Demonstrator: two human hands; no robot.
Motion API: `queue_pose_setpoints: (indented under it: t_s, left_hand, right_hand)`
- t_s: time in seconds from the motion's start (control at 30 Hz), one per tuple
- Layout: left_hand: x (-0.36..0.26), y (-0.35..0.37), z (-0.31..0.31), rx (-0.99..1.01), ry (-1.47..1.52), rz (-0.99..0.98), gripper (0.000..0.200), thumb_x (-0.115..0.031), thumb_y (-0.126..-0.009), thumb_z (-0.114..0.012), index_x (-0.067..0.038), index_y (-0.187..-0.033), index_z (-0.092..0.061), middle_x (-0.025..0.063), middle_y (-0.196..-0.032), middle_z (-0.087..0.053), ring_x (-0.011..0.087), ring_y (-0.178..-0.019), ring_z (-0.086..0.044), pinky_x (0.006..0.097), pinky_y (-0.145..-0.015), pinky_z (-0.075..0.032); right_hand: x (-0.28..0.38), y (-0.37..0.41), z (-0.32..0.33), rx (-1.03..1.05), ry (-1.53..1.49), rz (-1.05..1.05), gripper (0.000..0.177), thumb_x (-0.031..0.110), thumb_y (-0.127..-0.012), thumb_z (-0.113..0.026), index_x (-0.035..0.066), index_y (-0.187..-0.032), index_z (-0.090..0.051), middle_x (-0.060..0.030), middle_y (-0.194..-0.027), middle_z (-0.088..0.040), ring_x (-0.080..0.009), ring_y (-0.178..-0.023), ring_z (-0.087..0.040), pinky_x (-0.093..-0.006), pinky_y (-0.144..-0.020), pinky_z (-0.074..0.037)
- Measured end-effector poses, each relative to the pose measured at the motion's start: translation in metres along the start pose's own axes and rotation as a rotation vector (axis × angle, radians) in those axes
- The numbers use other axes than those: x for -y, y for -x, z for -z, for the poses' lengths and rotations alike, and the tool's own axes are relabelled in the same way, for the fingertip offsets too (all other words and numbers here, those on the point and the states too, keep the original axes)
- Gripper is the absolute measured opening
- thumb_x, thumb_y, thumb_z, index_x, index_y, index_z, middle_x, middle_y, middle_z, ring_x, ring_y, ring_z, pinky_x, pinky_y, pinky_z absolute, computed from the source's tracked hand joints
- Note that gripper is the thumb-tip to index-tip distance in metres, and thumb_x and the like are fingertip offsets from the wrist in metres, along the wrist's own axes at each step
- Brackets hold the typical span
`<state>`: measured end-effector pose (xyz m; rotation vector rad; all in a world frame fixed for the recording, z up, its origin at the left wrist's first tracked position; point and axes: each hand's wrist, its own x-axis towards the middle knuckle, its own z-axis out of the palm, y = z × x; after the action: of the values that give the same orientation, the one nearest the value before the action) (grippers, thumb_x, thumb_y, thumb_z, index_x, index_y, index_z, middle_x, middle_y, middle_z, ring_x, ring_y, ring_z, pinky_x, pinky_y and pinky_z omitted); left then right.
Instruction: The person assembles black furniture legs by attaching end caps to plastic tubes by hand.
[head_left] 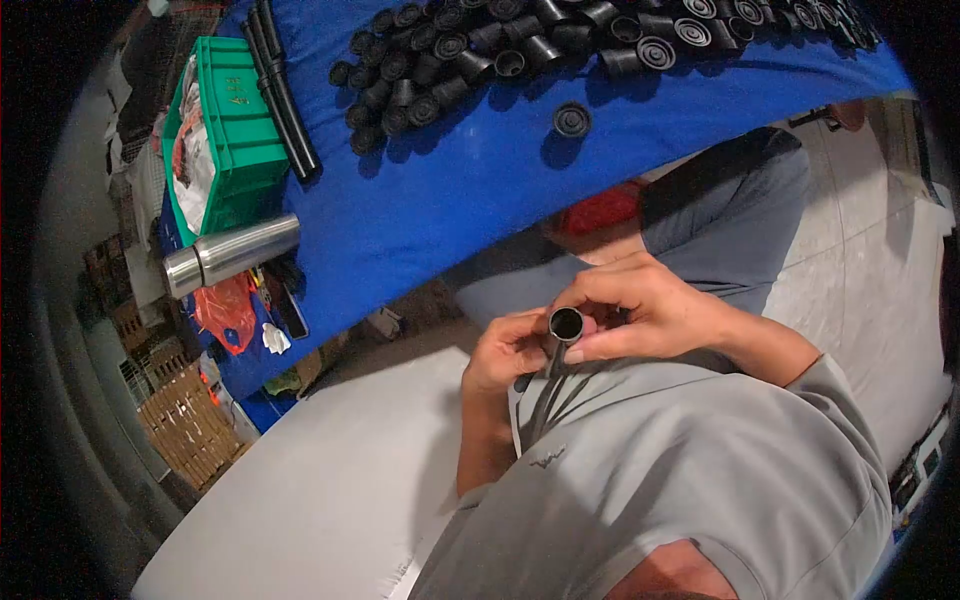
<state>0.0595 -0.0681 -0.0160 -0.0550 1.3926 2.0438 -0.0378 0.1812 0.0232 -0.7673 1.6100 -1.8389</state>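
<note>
I hold a black tube (565,324) in front of my chest, its open round end facing up toward me. My left hand (508,352) grips the tube from the left, just below its end. My right hand (648,308) wraps over the tube's end from the right, thumb and fingers pinching around its rim. The rest of the tube runs down against my grey shirt (680,470) and is partly hidden by my hands.
A blue-covered table (470,190) carries several black caps (440,60), with one lone cap (572,120) nearer to me. A green crate (232,130), long black tubes (283,95), a steel flask (232,254) and an orange bag (226,310) lie at its left end.
</note>
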Motion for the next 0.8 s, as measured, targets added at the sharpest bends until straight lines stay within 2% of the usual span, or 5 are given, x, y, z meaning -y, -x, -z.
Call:
queue_pose_setpoints:
  t_s: [0.27, 0.37, 0.6, 0.73, 0.8]
  left_hand:
    - [0.014, -0.004, 0.002, 0.028, 0.254, 0.071, 0.045, -0.017, -0.088, -0.077, 0.003, -0.126, -0.064, 0.0096, -0.112, -0.071, 0.017, -0.1, -0.066, 0.0316, -0.09, -0.052]
    - [-0.003, -0.014, -0.023, -0.102, 0.206, -0.017, 0.056, -0.034, -0.08, -0.088, 0.003, -0.114, -0.064, 0.0077, -0.099, -0.071, 0.0172, -0.086, -0.069, 0.0313, -0.079, -0.056]
    - [-0.019, -0.009, -0.007, -0.011, 0.129, -0.031, 0.041, -0.03, -0.097, -0.074, 0.004, -0.119, -0.066, 0.008, -0.1, -0.072, 0.014, -0.082, -0.068, 0.0285, -0.074, -0.056]
    - [-0.062, -0.006, -0.013, -0.04, -0.402, 0.08, 0.034, -0.025, -0.098, -0.071, 0.006, -0.113, -0.07, 0.0123, -0.095, -0.074, 0.0186, -0.081, -0.071, 0.0309, -0.074, -0.057]
    - [-0.069, -0.012, -0.026, -0.444, -0.767, -0.413, 0.028, -0.019, -0.095, -0.073, 0.005, -0.11, -0.071, 0.0136, -0.092, -0.074, 0.0235, -0.078, -0.071, 0.0317, -0.072, -0.057]
  right_hand:
    - [0.0, -0.007, 0.006, -0.047, 0.139, 0.076, 0.035, 0.025, -0.084, -0.084, 0.002, -0.105, -0.069, -0.0067, -0.078, -0.066, -0.0166, -0.065, -0.062, -0.0296, -0.058, -0.046]
    - [-0.002, -0.003, 0.008, -0.113, 0.177, 0.079, 0.035, 0.022, -0.079, -0.087, 0.002, -0.102, -0.071, -0.0063, -0.079, -0.068, -0.0139, -0.063, -0.062, -0.0282, -0.059, -0.046]
    - [0.009, -0.021, 0.024, 0.091, 0.148, -0.064, 0.038, 0.018, -0.075, -0.086, 0.003, -0.105, -0.069, -0.0009, -0.074, -0.062, -0.0077, -0.062, -0.058, -0.0255, -0.056, -0.043]
    - [0.024, -0.036, 0.028, 0.177, 0.235, -0.052, 0.035, 0.022, -0.079, -0.081, 0.001, -0.104, -0.069, -0.0071, -0.077, -0.066, -0.016, -0.07, -0.065, -0.0316, -0.065, -0.049]
    - [0.019, -0.037, 0.03, 0.075, 0.289, -0.002, 0.028, 0.02, -0.082, -0.077, -0.001, -0.099, -0.071, -0.0092, -0.081, -0.069, -0.0187, -0.073, -0.066, -0.0337, -0.069, -0.051]
